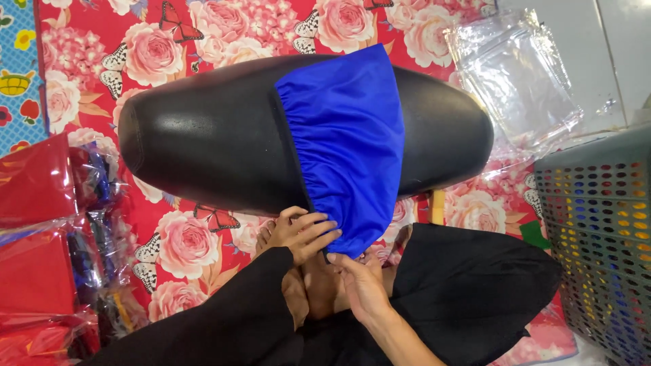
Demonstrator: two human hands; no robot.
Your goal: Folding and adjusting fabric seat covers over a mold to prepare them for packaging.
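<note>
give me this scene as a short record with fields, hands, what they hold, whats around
left hand: left hand grips the near gathered edge of the blue fabric cover
right hand: right hand pinches the same edge from below
cover: stretched over the middle of the black seat, both ends of the seat bare
surface: red floral mat under the seat
left side: stack of packaged red items in clear wrap
right side: grey perforated basket; clear plastic bags beyond the seat
</note>
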